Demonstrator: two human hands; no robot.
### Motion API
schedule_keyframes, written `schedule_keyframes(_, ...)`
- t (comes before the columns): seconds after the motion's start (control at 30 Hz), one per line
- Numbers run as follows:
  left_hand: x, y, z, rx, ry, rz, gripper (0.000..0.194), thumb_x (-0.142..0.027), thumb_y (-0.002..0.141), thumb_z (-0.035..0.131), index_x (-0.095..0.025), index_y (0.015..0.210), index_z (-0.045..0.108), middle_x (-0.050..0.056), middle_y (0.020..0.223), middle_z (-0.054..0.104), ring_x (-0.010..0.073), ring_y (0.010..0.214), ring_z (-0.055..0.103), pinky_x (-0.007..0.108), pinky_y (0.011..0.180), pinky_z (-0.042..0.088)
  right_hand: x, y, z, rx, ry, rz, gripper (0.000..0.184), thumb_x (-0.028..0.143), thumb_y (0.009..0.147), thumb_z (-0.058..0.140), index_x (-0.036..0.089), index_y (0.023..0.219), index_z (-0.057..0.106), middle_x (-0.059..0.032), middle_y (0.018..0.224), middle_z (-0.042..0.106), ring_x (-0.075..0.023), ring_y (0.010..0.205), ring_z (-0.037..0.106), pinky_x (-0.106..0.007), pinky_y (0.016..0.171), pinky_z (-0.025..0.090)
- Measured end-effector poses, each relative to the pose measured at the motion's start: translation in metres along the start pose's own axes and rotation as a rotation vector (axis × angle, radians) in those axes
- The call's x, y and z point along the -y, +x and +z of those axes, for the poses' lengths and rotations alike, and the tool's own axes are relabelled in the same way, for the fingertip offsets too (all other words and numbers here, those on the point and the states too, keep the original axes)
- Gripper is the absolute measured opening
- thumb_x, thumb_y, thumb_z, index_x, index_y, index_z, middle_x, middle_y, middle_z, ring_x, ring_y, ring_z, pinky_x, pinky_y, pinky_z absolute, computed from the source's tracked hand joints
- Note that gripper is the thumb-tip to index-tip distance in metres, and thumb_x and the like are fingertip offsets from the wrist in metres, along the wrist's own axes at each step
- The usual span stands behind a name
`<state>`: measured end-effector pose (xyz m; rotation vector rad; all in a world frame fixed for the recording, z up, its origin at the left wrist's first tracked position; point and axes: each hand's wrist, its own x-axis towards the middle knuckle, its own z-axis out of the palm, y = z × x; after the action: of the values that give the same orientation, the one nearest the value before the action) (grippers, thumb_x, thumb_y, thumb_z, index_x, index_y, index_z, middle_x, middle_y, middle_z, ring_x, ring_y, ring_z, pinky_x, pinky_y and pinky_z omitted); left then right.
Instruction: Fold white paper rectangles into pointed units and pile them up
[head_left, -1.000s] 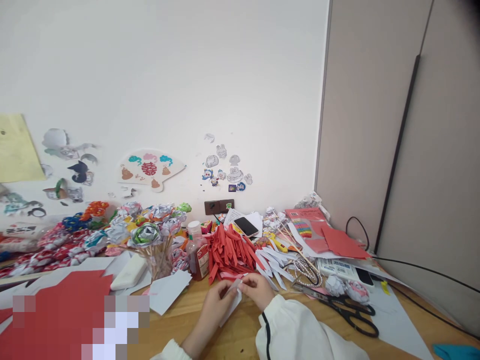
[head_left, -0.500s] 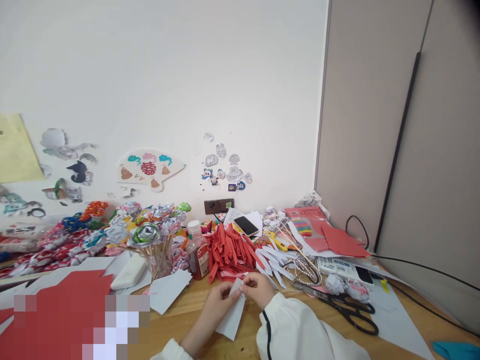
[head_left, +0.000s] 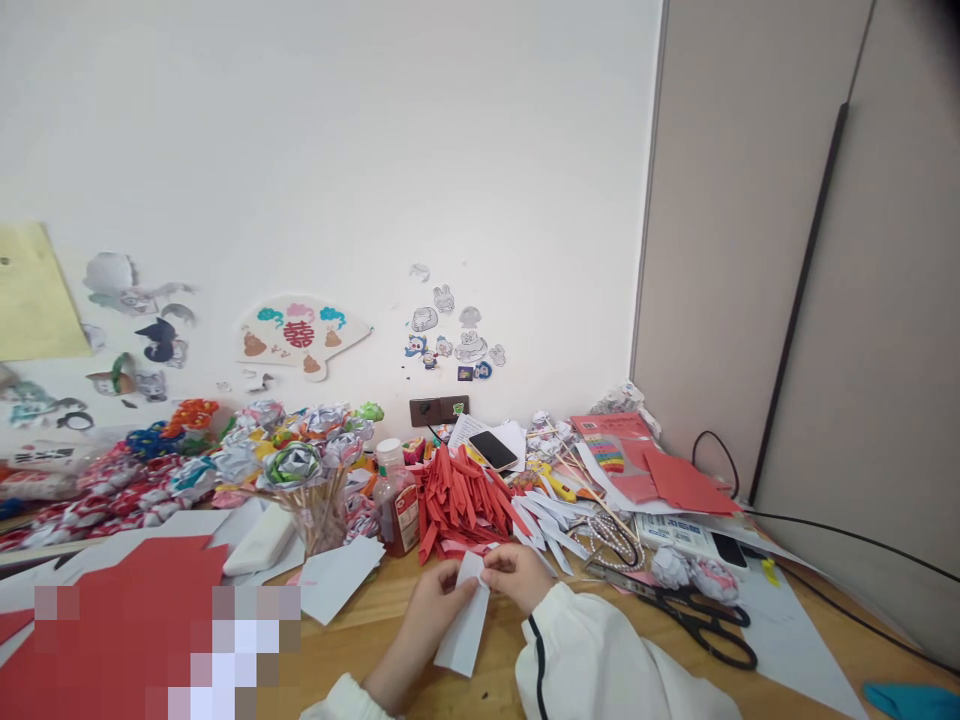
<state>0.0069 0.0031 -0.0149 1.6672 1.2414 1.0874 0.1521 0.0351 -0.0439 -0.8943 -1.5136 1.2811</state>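
Note:
A narrow strip of white paper point(head_left: 463, 632) slants toward me over the wooden table, held at its upper part by both hands. My left hand point(head_left: 437, 603) pinches its left edge between thumb and fingers. At the upper right edge, my right hand point(head_left: 517, 577) is closed on the same strip with thumb and fingertips. Just beyond the hands lies a heap of folded red paper strips point(head_left: 465, 500), with folded white paper strips point(head_left: 551, 525) to its right. White sleeves cover both forearms.
Black-handled scissors point(head_left: 694, 620) lie at the right. A glue bottle point(head_left: 395, 505) and a cup of sticks with paper flowers point(head_left: 319, 510) stand left of the heap. A phone point(head_left: 493, 451) rests behind it. Red paper sheets point(head_left: 150, 600) spread at the left.
The upper end of the white strip now shows more fully between the hands. Both hands keep their grip and have barely moved; the view has shifted slightly.

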Motion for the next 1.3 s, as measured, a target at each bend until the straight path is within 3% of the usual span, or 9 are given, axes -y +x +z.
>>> schedule_keyframes(0.27,0.006,0.002,0.000,-0.038,0.089,0.042,0.020,-0.030,0.062,0.053,-0.011,0.065,0.058,0.001,0.060,0.058,0.0160,0.059,0.051,0.025,0.054,0.038,-0.003,0.002,0.000,-0.016,-0.082,-0.030,0.026,0.035,0.055,0.063,0.012,0.066,0.059,0.0002,0.055,0.055,-0.0099,0.050,0.048,-0.024,0.052,0.039)
schedule_keyframes(0.43,0.000,-0.001,0.001,-0.048,0.153,0.073,0.017,-0.029,0.062,0.051,-0.013,0.060,0.058,0.000,0.056,0.056,0.0149,0.056,0.049,0.023,0.052,0.036,-0.006,0.001,0.000,-0.034,-0.148,-0.067,0.023,0.036,0.064,0.054,0.013,0.066,0.058,0.0004,0.054,0.054,-0.0098,0.049,0.047,-0.022,0.050,0.038)
schedule_keyframes(0.6,-0.001,-0.002,0.004,-0.046,0.169,0.052,0.015,-0.026,0.061,0.051,-0.012,0.059,0.057,0.000,0.055,0.056,0.0146,0.055,0.048,0.023,0.052,0.036,-0.005,-0.002,0.002,-0.095,-0.290,-0.111,0.019,0.032,0.068,0.050,0.015,0.063,0.056,0.0019,0.051,0.050,-0.0095,0.049,0.044,-0.021,0.048,0.035)
schedule_keyframes(0.7,0.002,-0.001,0.003,-0.090,0.142,0.030,0.018,-0.030,0.060,0.053,-0.013,0.057,0.057,-0.001,0.054,0.056,0.0150,0.055,0.049,0.023,0.051,0.036,-0.003,-0.003,0.004,-0.060,-0.268,-0.115,0.015,0.030,0.067,0.051,0.016,0.067,0.055,0.0021,0.054,0.051,-0.0098,0.051,0.045,-0.021,0.050,0.036)
schedule_keyframes(0.87,0.006,0.002,0.000,-0.090,0.052,-0.012,0.023,-0.034,0.060,0.054,-0.012,0.062,0.058,0.001,0.057,0.058,0.0161,0.057,0.052,0.023,0.052,0.038,-0.001,-0.002,0.007,0.031,-0.102,-0.028,0.019,0.030,0.061,0.056,0.015,0.072,0.053,0.0029,0.053,0.048,-0.0098,0.046,0.047,-0.022,0.046,0.038)
schedule_keyframes(1.07,0.007,0.001,0.003,-0.033,-0.104,-0.044,0.029,-0.038,0.057,0.059,-0.010,0.064,0.059,0.001,0.058,0.058,0.0146,0.055,0.052,0.023,0.051,0.038,-0.008,0.001,0.004,-0.045,-0.238,-0.111,0.017,0.030,0.066,0.052,0.014,0.069,0.057,0.0016,0.053,0.051,-0.0099,0.050,0.046,-0.022,0.049,0.036)
schedule_keyframes(1.2,-0.001,-0.005,0.004,0.011,-0.357,-0.170,0.043,-0.052,0.064,0.047,-0.011,0.069,0.059,0.002,0.056,0.059,0.0136,0.050,0.053,0.024,0.048,0.040,-0.007,0.000,0.002,-0.070,-0.270,-0.129,0.020,0.032,0.067,0.050,0.014,0.071,0.059,0.0003,0.056,0.054,-0.0100,0.051,0.046,-0.022,0.050,0.036)
schedule_keyframes(1.3,-0.010,-0.010,0.004,0.130,-0.532,-0.265,0.045,-0.055,0.066,0.042,-0.014,0.078,0.059,0.004,0.061,0.062,0.0154,0.054,0.057,0.026,0.051,0.043,-0.004,-0.002,0.001,-0.082,-0.284,-0.145,0.022,0.033,0.067,0.051,0.014,0.073,0.061,-0.0013,0.061,0.057,-0.0107,0.054,0.048,-0.022,0.053,0.038)
